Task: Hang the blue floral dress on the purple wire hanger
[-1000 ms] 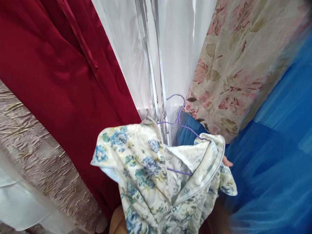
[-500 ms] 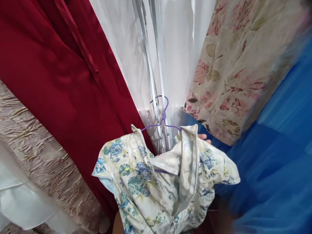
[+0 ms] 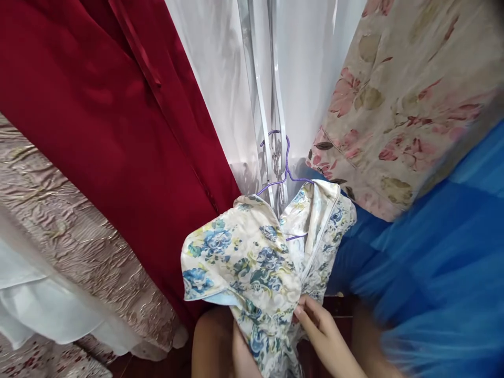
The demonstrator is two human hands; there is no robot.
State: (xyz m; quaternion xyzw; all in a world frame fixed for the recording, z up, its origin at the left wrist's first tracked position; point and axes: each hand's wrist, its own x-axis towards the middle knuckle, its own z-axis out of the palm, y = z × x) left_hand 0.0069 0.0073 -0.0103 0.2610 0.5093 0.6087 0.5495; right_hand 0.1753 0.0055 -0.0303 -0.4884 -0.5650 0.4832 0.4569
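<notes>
A white dress with blue and green flowers [image 3: 255,257] hangs on a purple wire hanger [image 3: 289,170]. Its V-shaped opening, edged by what looks like a zipper [image 3: 325,228], lies apart and shows the pale lining. At the bottom of that opening my right hand [image 3: 321,328] pinches the dress between thumb and fingers; a zipper pull there is too small to make out. My left hand [image 3: 242,354] reaches up behind the dress's lower left side, its fingers hidden by the cloth.
White ribbons [image 3: 277,94] hang down in front of a white garment [image 3: 214,68], behind the hanger hook. A red garment [image 3: 118,121] hangs to the left, beside textured pink fabric [image 3: 94,231]. Pink-flowered cloth [image 3: 394,136] and blue tulle [image 3: 444,252] hang to the right. Knees [image 3: 210,341] show below.
The fingers seen behind the dress's right shoulder are gone from there. My right hand now grips the bottom of the opening. The dress's shoulders have shifted, and the view has moved slightly.
</notes>
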